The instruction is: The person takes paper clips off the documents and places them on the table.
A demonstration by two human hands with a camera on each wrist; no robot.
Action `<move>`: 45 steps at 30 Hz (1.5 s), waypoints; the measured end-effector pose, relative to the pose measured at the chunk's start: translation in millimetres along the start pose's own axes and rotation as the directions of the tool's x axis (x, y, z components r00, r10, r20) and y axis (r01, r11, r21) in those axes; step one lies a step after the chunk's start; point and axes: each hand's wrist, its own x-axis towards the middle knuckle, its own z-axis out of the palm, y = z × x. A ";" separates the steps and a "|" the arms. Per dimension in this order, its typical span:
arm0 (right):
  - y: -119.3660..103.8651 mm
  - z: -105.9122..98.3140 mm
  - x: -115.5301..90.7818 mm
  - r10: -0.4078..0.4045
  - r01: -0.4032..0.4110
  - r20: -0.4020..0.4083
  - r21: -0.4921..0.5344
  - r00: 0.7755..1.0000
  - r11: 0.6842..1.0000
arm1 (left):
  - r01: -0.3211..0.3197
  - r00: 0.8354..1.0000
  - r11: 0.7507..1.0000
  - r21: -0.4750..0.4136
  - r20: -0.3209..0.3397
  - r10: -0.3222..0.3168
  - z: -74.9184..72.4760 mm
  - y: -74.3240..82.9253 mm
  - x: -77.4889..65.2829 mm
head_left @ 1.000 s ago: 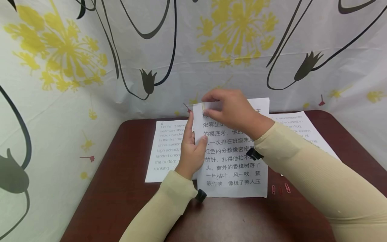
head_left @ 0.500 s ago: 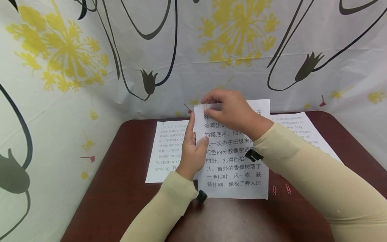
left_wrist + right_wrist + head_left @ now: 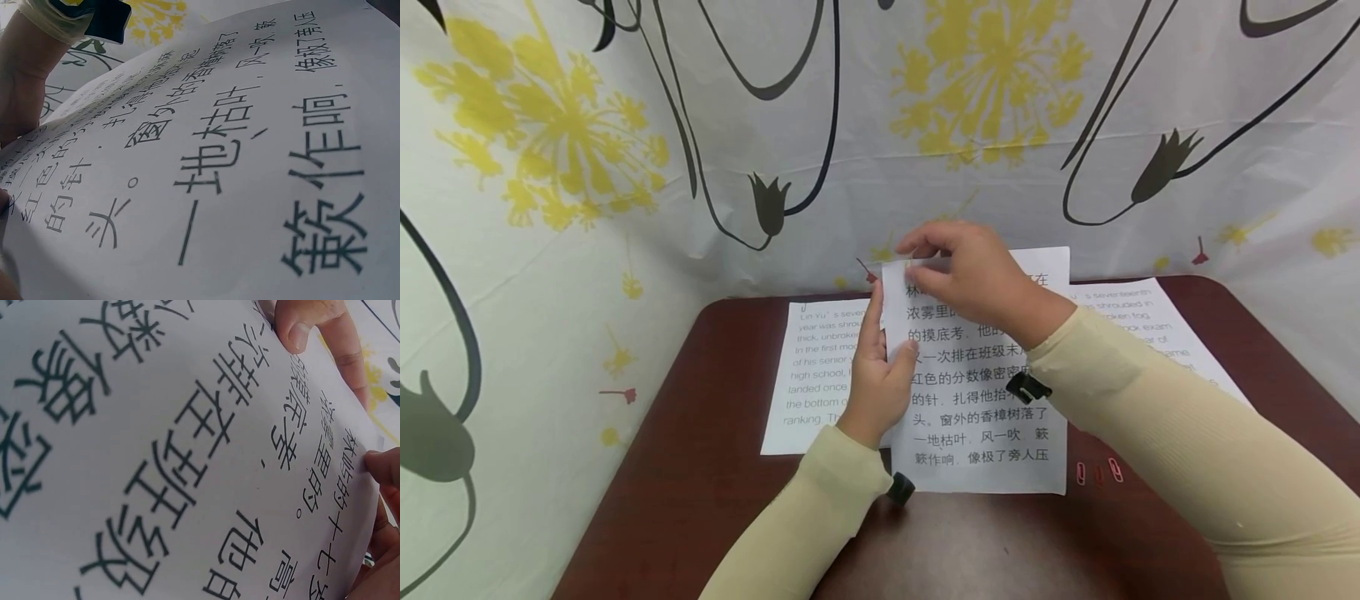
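Note:
A sheet of paper (image 3: 977, 417) printed with large Chinese characters stands tilted up from the table. My left hand (image 3: 882, 379) grips its left edge, thumb on the printed face and index finger stretched up along the side. At the top left corner, my right hand (image 3: 973, 279) pinches a small yellowish paper clip (image 3: 909, 264), mostly covered by the fingertips. The right wrist view has the left thumb (image 3: 299, 334) on the paper and the right fingers (image 3: 382, 472) at its top edge. Printed characters fill most of the left wrist view, with part of the right hand (image 3: 22, 94) at upper left.
Flat on the dark red table (image 3: 700, 500) lie an English-text sheet (image 3: 812, 367) with a clip at its top, left, and another printed sheet (image 3: 1157, 333), right. Pink paper clips (image 3: 1081, 473) and a red one (image 3: 1098, 475) lie near the right forearm. A patterned curtain (image 3: 850, 125) hangs behind.
The right fingertips now cover more of the yellowish paper clip, which showed plainly a second ago. Both hands and the held sheet stay nearly in place.

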 end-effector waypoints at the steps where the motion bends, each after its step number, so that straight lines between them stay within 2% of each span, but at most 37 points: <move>1: -0.2 0.1 0.0 0.006 -0.006 -0.001 0.007 1.000 1.000 | 0.002 1.000 1.000 -0.002 0.000 -0.002 0.0 0.1 -0.1; 10: -2.7 -0.6 1.8 0.007 -0.005 -0.025 0.072 1.000 0.997 | -0.005 1.000 1.000 -0.004 0.012 0.005 0.4 0.6 -0.4; 17: -2.7 -3.5 3.8 0.040 -0.032 -0.063 0.122 0.997 0.992 | 0.030 1.000 0.999 0.011 0.005 -0.030 1.7 3.1 -1.0; 21: -1.1 -6.8 4.9 0.031 -0.018 -0.074 0.172 0.997 0.985 | 0.026 1.000 1.000 0.003 0.003 -0.026 2.3 2.3 -1.0; 28: 0.5 -14.9 4.3 -0.014 0.034 -0.080 0.261 0.997 0.965 | 0.018 1.000 1.000 0.007 0.000 -0.018 1.9 1.7 -0.9; 31: 0.9 -19.2 3.2 -0.013 0.033 -0.071 0.288 0.997 0.957 | 0.021 1.000 1.000 0.004 -0.001 -0.021 1.6 1.6 -0.7; 45: 7.5 -40.7 -8.8 -0.015 0.040 -0.077 0.336 0.997 0.941 | 0.001 1.000 1.000 -0.019 -0.008 -0.001 1.2 0.0 0.0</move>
